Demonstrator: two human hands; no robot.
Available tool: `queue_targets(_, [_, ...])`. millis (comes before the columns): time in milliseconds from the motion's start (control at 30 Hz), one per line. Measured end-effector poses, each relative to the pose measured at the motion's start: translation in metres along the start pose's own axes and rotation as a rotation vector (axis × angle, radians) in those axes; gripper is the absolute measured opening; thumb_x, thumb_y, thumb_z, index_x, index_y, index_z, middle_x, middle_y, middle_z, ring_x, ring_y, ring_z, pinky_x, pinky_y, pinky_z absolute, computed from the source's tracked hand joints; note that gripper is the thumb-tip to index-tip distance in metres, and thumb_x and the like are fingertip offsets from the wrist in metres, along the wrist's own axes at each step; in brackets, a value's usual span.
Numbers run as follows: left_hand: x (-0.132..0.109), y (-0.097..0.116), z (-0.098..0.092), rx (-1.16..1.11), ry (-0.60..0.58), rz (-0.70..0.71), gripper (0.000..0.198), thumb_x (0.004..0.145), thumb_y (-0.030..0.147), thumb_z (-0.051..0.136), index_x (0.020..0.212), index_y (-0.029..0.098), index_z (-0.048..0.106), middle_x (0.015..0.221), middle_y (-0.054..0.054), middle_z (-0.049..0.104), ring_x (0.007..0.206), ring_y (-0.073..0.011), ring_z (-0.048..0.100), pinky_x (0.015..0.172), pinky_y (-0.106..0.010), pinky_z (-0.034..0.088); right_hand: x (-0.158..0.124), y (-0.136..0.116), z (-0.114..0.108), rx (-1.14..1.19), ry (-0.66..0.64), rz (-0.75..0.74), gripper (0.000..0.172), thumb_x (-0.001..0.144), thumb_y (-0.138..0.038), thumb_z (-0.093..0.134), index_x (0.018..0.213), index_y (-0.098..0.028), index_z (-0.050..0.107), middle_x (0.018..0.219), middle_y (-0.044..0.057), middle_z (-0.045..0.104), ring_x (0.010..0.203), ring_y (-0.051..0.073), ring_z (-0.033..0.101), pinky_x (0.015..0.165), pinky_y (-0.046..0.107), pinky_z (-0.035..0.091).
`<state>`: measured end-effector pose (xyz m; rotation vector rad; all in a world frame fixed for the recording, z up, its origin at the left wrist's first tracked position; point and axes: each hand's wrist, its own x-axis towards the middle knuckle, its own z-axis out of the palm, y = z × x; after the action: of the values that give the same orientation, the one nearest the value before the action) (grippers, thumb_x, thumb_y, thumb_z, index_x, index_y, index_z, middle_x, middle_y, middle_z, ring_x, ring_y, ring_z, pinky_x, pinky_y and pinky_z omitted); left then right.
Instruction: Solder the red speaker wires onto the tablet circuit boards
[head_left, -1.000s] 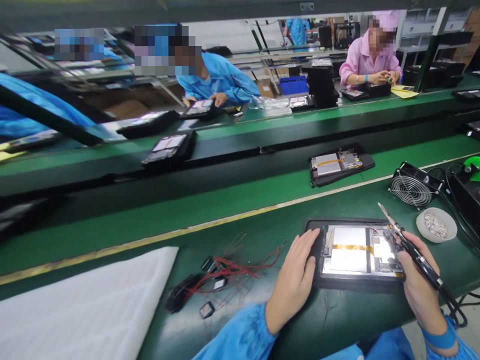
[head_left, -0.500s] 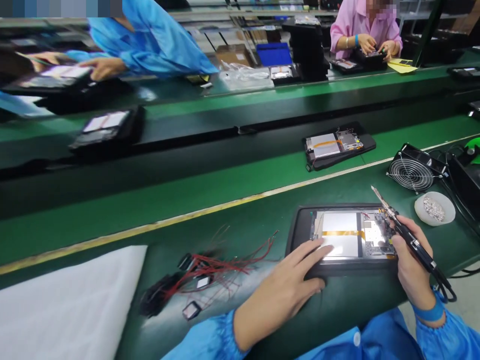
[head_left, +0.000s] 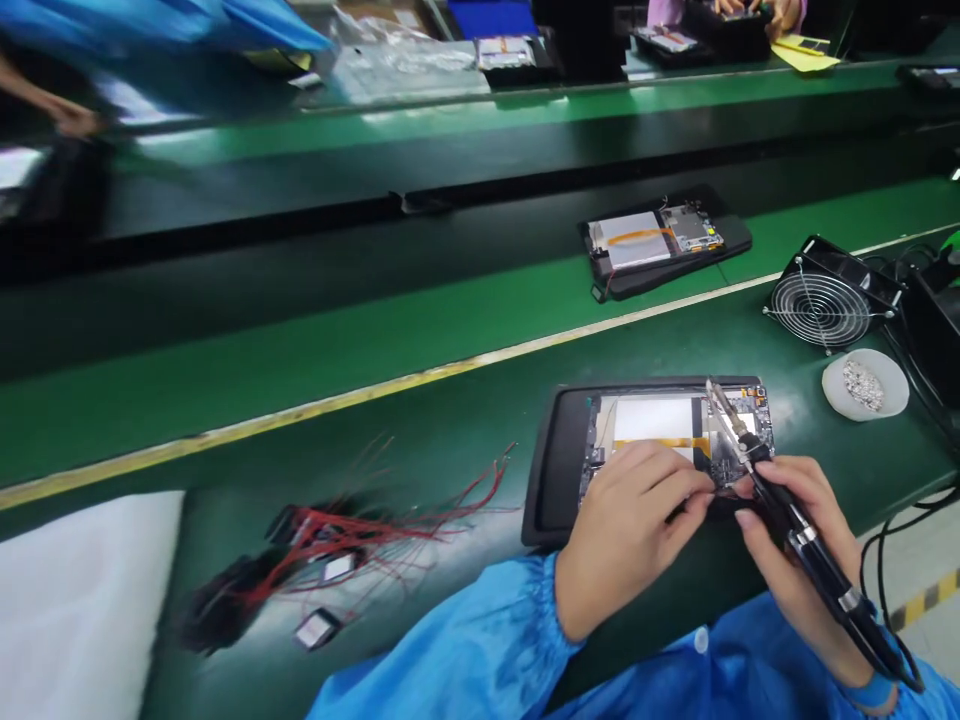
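An opened tablet with a pale battery, an orange ribbon cable and a circuit board lies in a black holder in front of me. My left hand rests over its lower edge, thumb and fingertips pinched together near the board. Whatever is between those fingertips is hidden. In my right hand is a black soldering iron, its metal tip slanting up and left above the board. My right fingertips come close to the left ones at the lower edge.
Left lies a bundle of red wires with small black parts, beside a white sheet. To the right stand a fan and a white bowl of silvery bits. Another opened tablet sits beyond the yellow line. Co-workers' sleeves and hands show opposite.
My left hand has moved from lying over the battery to a pinch at the tablet's lower edge. The right hand has lowered and shifted left with the iron. The view has tilted down.
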<state>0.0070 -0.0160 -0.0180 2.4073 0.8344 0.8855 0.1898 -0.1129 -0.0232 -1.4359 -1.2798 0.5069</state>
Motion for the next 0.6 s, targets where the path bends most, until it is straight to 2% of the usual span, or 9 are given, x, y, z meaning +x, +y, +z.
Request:
queue_targets(267, [0.0, 0.009, -0.003, -0.093, 0.038, -0.005, 0.011, 0.106, 0.013, 0.066, 0.102, 0.02, 0.073, 0.088, -0.001, 0.078, 0.081, -0.0183, 0.068, 0.078, -0.032, 0.052, 0.005, -0.01, 0.012, 0.011, 0.021, 0.041, 0.032, 0.104, -0.012, 0.07, 0.13, -0.029, 0.07, 0.116, 0.003, 0.067, 0.099, 0.016, 0.072, 0.091, 0.027, 0.062])
queue_targets(400, [0.002, 0.012, -0.001, -0.13, 0.05, -0.005, 0.011, 0.105, 0.013, 0.068, 0.098, 0.019, 0.073, 0.087, -0.001, 0.077, 0.081, -0.0179, 0.065, 0.078, -0.031, 0.05, 0.006, -0.013, 0.012, 0.026, 0.016, 0.075, 0.032, 0.103, -0.013, 0.07, 0.131, -0.03, 0.07, 0.113, 0.001, 0.066, 0.094, 0.015, 0.073, 0.084, 0.025, 0.061])
queue_targets(500, [0.003, 0.012, -0.001, -0.143, 0.029, -0.05, 0.014, 0.104, 0.012, 0.068, 0.094, 0.019, 0.073, 0.085, 0.0, 0.076, 0.08, -0.0179, 0.064, 0.078, -0.031, 0.05, 0.003, -0.011, 0.001, -0.008, -0.006, 0.067, 0.033, 0.103, -0.019, 0.074, 0.135, -0.03, 0.07, 0.115, 0.002, 0.069, 0.099, 0.017, 0.073, 0.089, 0.028, 0.061])
queue_targets(600, [0.004, 0.01, -0.002, -0.105, -0.004, -0.114, 0.015, 0.1, 0.01, 0.069, 0.09, 0.02, 0.072, 0.084, 0.001, 0.075, 0.083, -0.0194, 0.064, 0.083, -0.034, 0.049, -0.006, -0.005, -0.027, -0.042, 0.028, 0.034, 0.029, 0.104, -0.033, 0.076, 0.132, -0.026, 0.074, 0.115, 0.007, 0.073, 0.109, 0.024, 0.073, 0.092, 0.036, 0.063])
